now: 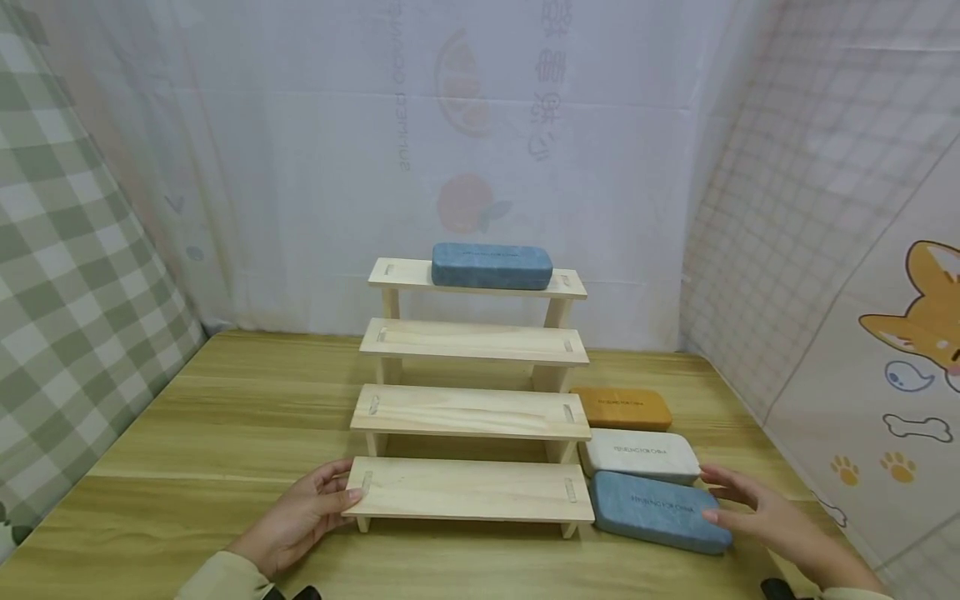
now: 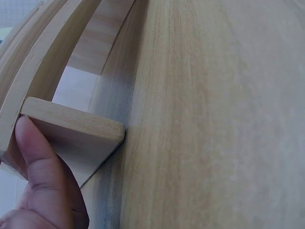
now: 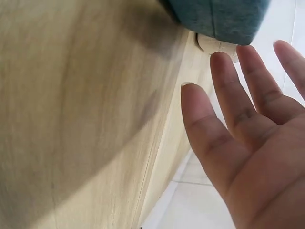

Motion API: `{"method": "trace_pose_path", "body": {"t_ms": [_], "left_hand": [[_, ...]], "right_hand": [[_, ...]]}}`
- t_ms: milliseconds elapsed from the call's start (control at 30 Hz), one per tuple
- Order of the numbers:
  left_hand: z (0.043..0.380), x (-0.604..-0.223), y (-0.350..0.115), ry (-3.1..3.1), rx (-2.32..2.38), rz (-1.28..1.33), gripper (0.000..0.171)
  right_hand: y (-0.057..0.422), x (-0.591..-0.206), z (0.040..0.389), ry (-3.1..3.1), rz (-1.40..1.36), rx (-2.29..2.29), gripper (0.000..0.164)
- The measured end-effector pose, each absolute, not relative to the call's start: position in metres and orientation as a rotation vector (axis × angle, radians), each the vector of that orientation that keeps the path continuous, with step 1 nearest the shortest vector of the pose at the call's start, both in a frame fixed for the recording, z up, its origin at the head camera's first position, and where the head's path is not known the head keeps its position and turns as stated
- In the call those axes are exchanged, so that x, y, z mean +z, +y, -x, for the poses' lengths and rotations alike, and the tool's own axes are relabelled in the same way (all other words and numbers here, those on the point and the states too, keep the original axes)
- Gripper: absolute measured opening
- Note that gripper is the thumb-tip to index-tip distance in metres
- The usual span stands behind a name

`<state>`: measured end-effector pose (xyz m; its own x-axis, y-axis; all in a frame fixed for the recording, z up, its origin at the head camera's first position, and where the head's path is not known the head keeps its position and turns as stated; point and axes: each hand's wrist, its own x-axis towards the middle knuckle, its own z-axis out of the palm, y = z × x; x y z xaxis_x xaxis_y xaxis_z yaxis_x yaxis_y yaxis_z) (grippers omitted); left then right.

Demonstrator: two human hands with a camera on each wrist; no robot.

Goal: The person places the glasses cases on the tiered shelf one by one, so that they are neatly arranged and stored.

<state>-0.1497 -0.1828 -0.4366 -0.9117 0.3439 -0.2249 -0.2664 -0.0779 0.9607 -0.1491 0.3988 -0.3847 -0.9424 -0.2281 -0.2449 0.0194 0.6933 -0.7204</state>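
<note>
A pale wooden stepped display rack with several tiers stands on the table. My left hand grips the left end of its lowest board; in the left wrist view the thumb presses beside the board's support leg. To the right of the rack lies a blue glasses case. My right hand is at its right end, fingers apart and extended, and the right wrist view shows the palm holding nothing. Behind that case lie a white glasses case and an orange glasses case.
Another blue glasses case sits on the rack's top tier. The wood-grain table ends at a hanging white cloth at the back. A green checked cloth hangs on the left, a printed cloth on the right.
</note>
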Motion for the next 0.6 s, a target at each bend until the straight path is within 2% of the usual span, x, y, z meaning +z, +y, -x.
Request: {"method": "trace_pose_path", "body": {"t_ms": [600], "left_hand": [[0.151, -0.437, -0.183, 1.777, 2.058, -0.090, 0.078]], "right_hand": [[0.402, -0.397, 0.149, 2.679, 0.243, -0.896, 0.076]]}}
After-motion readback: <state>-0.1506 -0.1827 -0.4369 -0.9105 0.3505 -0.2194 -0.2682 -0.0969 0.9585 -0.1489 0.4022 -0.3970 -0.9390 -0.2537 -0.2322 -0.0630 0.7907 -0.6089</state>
